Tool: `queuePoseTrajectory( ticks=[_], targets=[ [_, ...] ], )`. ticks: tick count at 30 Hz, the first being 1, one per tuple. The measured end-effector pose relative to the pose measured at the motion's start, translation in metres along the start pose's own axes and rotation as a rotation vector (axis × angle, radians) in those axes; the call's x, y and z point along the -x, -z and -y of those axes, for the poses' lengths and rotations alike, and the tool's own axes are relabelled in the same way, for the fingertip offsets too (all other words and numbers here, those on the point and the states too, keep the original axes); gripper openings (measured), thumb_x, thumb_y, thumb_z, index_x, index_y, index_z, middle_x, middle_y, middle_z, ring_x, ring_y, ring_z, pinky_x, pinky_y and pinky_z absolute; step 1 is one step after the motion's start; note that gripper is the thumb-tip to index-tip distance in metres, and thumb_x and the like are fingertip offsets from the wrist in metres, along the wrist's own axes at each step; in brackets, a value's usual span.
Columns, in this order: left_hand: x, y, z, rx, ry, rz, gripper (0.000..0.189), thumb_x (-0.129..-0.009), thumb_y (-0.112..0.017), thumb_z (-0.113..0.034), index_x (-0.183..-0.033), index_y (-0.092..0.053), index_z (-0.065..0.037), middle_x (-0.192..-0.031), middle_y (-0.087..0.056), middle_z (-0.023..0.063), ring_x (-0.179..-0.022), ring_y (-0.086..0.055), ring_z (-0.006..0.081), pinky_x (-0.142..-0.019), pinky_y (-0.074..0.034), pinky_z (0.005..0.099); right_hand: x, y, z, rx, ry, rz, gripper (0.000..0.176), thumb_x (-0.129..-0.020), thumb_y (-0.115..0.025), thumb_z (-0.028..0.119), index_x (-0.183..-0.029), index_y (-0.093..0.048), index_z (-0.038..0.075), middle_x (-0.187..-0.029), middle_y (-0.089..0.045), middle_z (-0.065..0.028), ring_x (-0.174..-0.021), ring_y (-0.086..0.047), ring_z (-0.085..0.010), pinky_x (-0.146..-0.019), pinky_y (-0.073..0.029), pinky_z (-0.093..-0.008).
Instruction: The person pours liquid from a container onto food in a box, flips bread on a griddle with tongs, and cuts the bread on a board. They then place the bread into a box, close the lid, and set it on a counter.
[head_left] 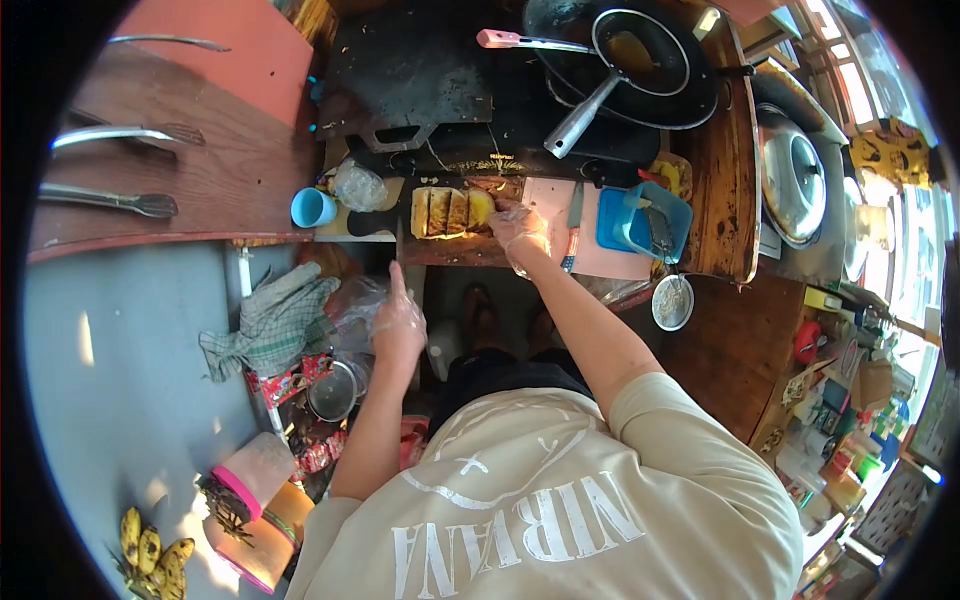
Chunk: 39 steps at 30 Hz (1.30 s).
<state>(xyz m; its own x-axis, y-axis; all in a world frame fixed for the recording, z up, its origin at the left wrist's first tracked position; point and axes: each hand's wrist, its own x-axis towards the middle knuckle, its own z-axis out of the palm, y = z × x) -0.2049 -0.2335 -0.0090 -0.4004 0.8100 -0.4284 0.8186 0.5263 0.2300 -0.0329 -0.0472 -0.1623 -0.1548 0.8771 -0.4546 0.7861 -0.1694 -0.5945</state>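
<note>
A toasted, filled bread (440,213) cut into several pieces lies on a wooden board (450,252) at the counter's front. My right hand (522,234), in a clear plastic glove, has its fingers curled at the bread's right end, by a yellowish piece. Its fingertips are partly hidden. My left hand (398,325), also in clear plastic, hangs below the counter edge and is apart from the bread. Its index finger points up, while the other fingers are hard to make out. Right of the bread, a knife (574,215) rests on a pink cutting board (545,195).
A blue plastic container (655,222) stands right of the knife. Behind the bread is a black griddle (410,80), with a pan (640,55) at back right. A blue cup (313,208) stands at left, and tongs (110,200) lie on the red-brown shelf (230,170).
</note>
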Motion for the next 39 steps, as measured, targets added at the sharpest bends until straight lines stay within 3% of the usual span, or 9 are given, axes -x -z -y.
queuePoseTrajectory(
  ticks=[8,10,15,17,21,23,24,28,39],
  targets=[
    [-0.001,0.012,-0.036,-0.078,-0.076,0.256,0.086,-0.082,-0.063,-0.011,-0.155,-0.019,-0.006,-0.090,-0.069,0.0272,-0.085,-0.069,0.0420,-0.077,-0.055,0.0522,0.026,0.028,0.025,-0.104,-0.001,-0.132,0.044,-0.085,-0.057,0.027,-0.125,-0.066,0.013,-0.103,-0.073,-0.0166,-0.095,-0.070,-0.0304,-0.085,-0.053,-0.0376],
    [0.007,0.011,-0.035,-0.051,-0.097,0.311,0.082,-0.086,-0.061,-0.015,-0.156,-0.019,-0.008,-0.090,-0.068,0.0285,-0.085,-0.068,0.0429,-0.078,-0.054,0.0531,0.049,0.081,0.064,-0.219,-0.012,-0.065,0.048,-0.084,-0.054,0.023,-0.130,-0.063,0.014,-0.108,-0.070,-0.0202,-0.101,-0.068,-0.0348,-0.090,-0.052,-0.0416],
    [0.017,0.057,-0.006,-0.026,-0.113,0.321,0.066,-0.095,-0.051,-0.019,-0.155,-0.024,-0.017,-0.086,-0.065,0.0315,-0.083,-0.065,0.0476,-0.075,-0.051,0.0566,0.031,0.074,0.055,-0.058,0.072,-0.094,0.047,-0.086,-0.052,0.021,-0.132,-0.062,0.011,-0.122,-0.065,-0.0214,-0.112,-0.063,-0.0363,-0.099,-0.049,-0.0407],
    [0.001,0.082,-0.009,-0.088,-0.245,0.256,0.064,-0.096,-0.049,-0.016,-0.155,-0.025,-0.019,-0.087,-0.066,0.0294,-0.083,-0.066,0.0465,-0.074,-0.052,0.0563,0.029,0.075,0.057,-0.098,0.011,0.071,0.061,-0.086,-0.057,0.032,-0.143,-0.050,0.010,-0.136,-0.057,-0.0200,-0.128,-0.053,-0.0354,-0.106,-0.044,-0.0429],
    [-0.070,0.057,-0.021,-0.107,-0.455,0.202,0.055,-0.099,-0.046,-0.019,-0.152,-0.032,-0.020,-0.093,-0.066,0.0285,-0.086,-0.065,0.0477,-0.076,-0.050,0.0578,0.061,0.075,0.072,0.052,0.002,-0.081,0.096,-0.080,-0.066,0.052,-0.152,-0.029,0.001,-0.151,-0.040,-0.0225,-0.139,-0.041,-0.0344,-0.113,-0.037,-0.0431],
    [-0.103,0.035,-0.023,-0.100,-0.640,0.116,0.058,-0.098,-0.047,-0.015,-0.153,-0.029,-0.022,-0.094,-0.067,0.0275,-0.086,-0.065,0.0474,-0.076,-0.051,0.0574,0.077,0.067,0.079,0.231,0.102,-0.092,0.127,-0.065,-0.076,0.061,-0.152,-0.016,-0.009,-0.155,-0.030,-0.0274,-0.142,-0.034,-0.0395,-0.116,-0.030,-0.0446],
    [-0.115,0.028,-0.024,-0.186,-0.628,0.151,0.063,-0.097,-0.050,-0.014,-0.154,-0.026,-0.023,-0.097,-0.067,0.0263,-0.090,-0.066,0.0461,-0.079,-0.052,0.0560,0.079,0.060,0.081,0.178,0.081,-0.049,0.136,-0.060,-0.078,0.064,-0.152,-0.011,-0.010,-0.159,-0.018,-0.0280,-0.148,-0.020,-0.0400,-0.122,-0.018,-0.0438],
    [-0.121,0.040,-0.038,-0.265,-0.596,0.206,0.067,-0.092,-0.053,-0.013,-0.154,-0.028,-0.024,-0.099,-0.068,0.0250,-0.087,-0.068,0.0437,-0.078,-0.054,0.0532,0.084,0.056,0.095,0.300,0.065,0.045,0.142,-0.057,-0.080,0.067,-0.152,-0.010,-0.012,-0.160,-0.010,-0.0299,-0.150,-0.012,-0.0379,-0.123,-0.012,-0.0434],
    [-0.133,0.007,-0.032,-0.365,-0.565,0.248,0.065,-0.092,-0.051,-0.011,-0.153,-0.031,-0.022,-0.095,-0.070,0.0228,-0.083,-0.069,0.0422,-0.074,-0.054,0.0534,0.077,0.038,0.089,0.391,0.094,0.022,0.130,-0.066,-0.075,0.064,-0.151,-0.013,-0.013,-0.160,-0.011,-0.0291,-0.150,-0.012,-0.0383,-0.122,-0.013,-0.0512]
  ],
)
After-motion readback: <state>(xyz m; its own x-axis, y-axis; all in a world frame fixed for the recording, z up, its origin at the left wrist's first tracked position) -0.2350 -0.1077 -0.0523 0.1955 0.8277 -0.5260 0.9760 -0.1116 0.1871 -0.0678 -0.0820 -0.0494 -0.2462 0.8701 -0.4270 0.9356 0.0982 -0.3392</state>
